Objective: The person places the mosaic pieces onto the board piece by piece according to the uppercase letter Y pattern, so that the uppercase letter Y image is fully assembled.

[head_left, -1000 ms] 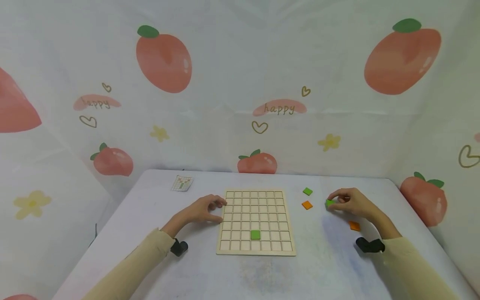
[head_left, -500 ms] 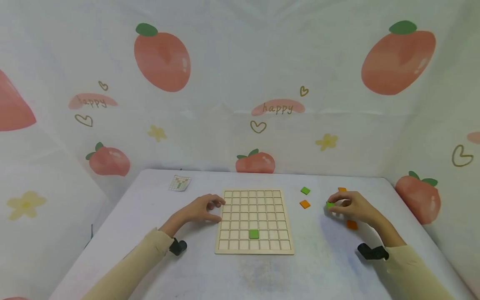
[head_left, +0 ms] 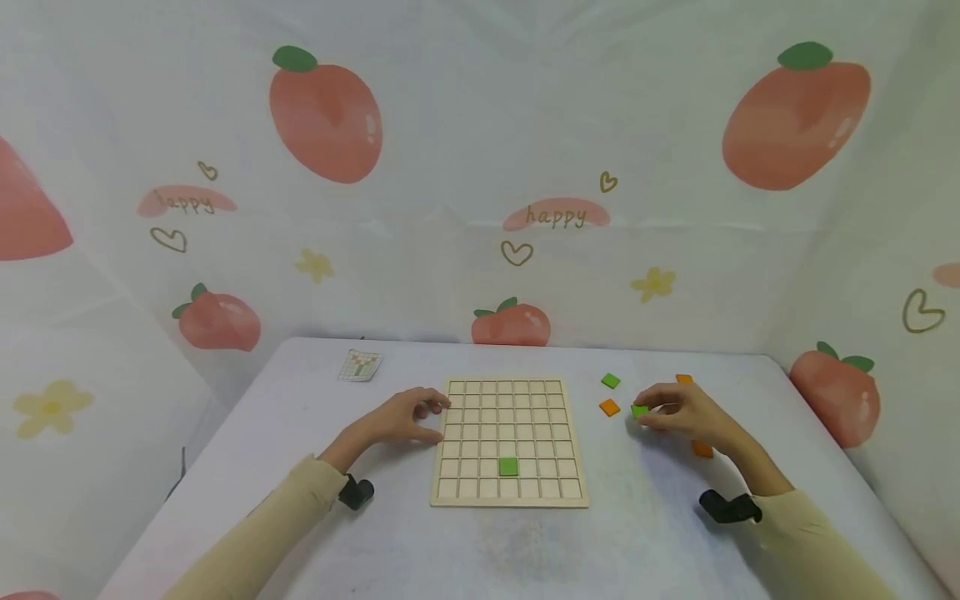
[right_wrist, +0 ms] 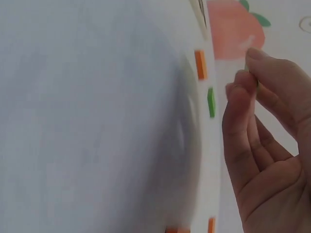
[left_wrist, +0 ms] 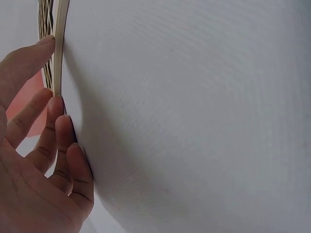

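A pale wooden grid board [head_left: 508,502] lies on the white table, with one green square tile [head_left: 508,467] in a cell of its second row from the front, at the middle. My left hand [head_left: 401,417] touches the board's left edge with thumb and fingertips, the fingers loosely bent. In the left wrist view, the thumb and index finger meet the board's side [left_wrist: 59,48]. Right of the board, my right hand [head_left: 686,414] pinches another green tile [head_left: 639,411] between thumb and fingers, above the table. In the right wrist view, the fingers mostly hide that tile.
Right of the board lie a loose green tile [head_left: 611,381] and an orange tile [head_left: 610,407]. Two more orange tiles, one behind [head_left: 684,378] and one in front [head_left: 702,449], are partly covered by the right hand. A printed grid card [head_left: 360,366] sits at the back left.
My right hand has moved left toward the board with the pinched green tile, and the orange tile behind it now shows. The left hand stays at the board's edge.
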### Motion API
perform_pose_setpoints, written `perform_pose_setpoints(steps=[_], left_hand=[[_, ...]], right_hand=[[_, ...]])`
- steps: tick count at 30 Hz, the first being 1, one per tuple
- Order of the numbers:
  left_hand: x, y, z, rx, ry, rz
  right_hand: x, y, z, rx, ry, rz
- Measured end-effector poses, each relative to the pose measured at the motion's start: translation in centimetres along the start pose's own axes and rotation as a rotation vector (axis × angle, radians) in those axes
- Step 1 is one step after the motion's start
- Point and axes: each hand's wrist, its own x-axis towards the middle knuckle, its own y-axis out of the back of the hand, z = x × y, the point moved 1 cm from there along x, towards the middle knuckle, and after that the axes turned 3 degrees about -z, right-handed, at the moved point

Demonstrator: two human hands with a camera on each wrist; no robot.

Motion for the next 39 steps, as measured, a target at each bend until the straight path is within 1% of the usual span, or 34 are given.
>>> perform_pose_setpoints(steps=[7,14,21,28,34,36,39], left_hand=[[0.0,0.0,-0.2,0.001,-0.002,-0.001],[0.0,-0.1,-0.5,-0.008,-0.010,-0.003],[-0.1,-0.1,-0.5,-0.010,-0.017,-0.006],[0.0,0.0,-0.3,-0.007,-0.015,-0.003],[0.1,0.0,-0.3,-0.026,-0.010,-0.010],[0.1,0.0,-0.3,-0.024,-0.005,-0.010],[0.1,0.0,-0.2,-0.020,0.002,-0.008]], right_hand=[[0.9,-1.3,-1.1,0.077,0.013,-0.009],[1.8,-2.8,-1.7,0.125,0.021,-0.018],[2.6,-4.5,-2.2,0.118,0.018,-0.059],[3.4,-6.3,-3.0,0.174,0.046,-0.087],[4.2,-7.9,-3.7,0.134,0.056,-0.095],[4.4,-8.4,-3.9,0.129,0.059,-0.091],[4.8,-9.2,-4.2,0.150,0.088,-0.098]])
